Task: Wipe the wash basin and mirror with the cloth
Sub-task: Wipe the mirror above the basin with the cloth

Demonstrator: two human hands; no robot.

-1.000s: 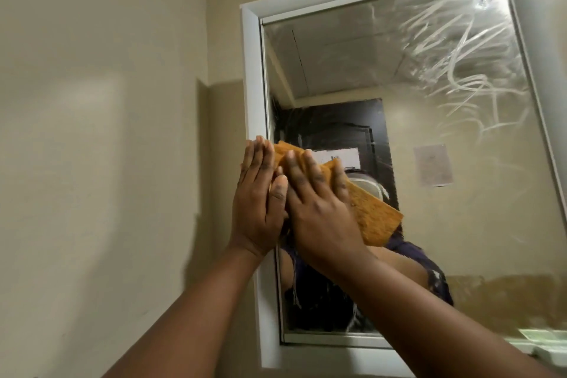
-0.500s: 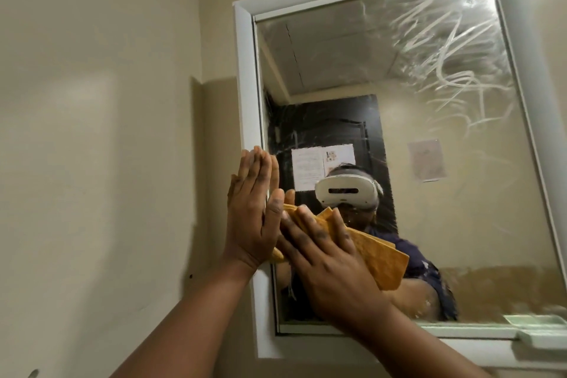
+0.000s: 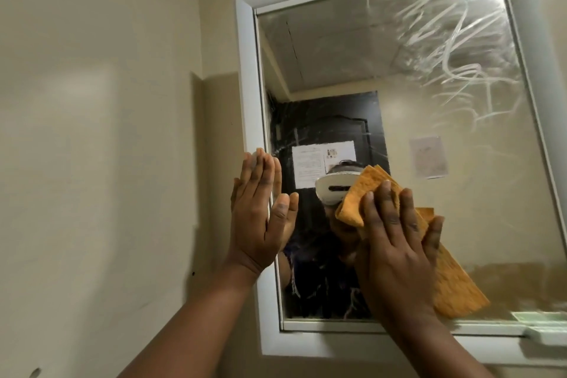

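Note:
A white-framed mirror (image 3: 429,107) hangs on the beige wall, with smeared wipe streaks in its upper right. My right hand (image 3: 395,242) presses a folded orange cloth (image 3: 454,285) flat against the lower middle of the glass, fingers spread over it. My left hand (image 3: 260,212) lies flat and open on the mirror's left frame, holding nothing. The wash basin is out of view.
A beige wall (image 3: 92,163) fills the left side. A small white ledge (image 3: 546,334) juts out at the mirror's lower right corner. The glass reflects a dark door with a paper notice.
My right hand has slid the cloth rightward across the glass, away from my left hand. My left hand has stayed on the frame.

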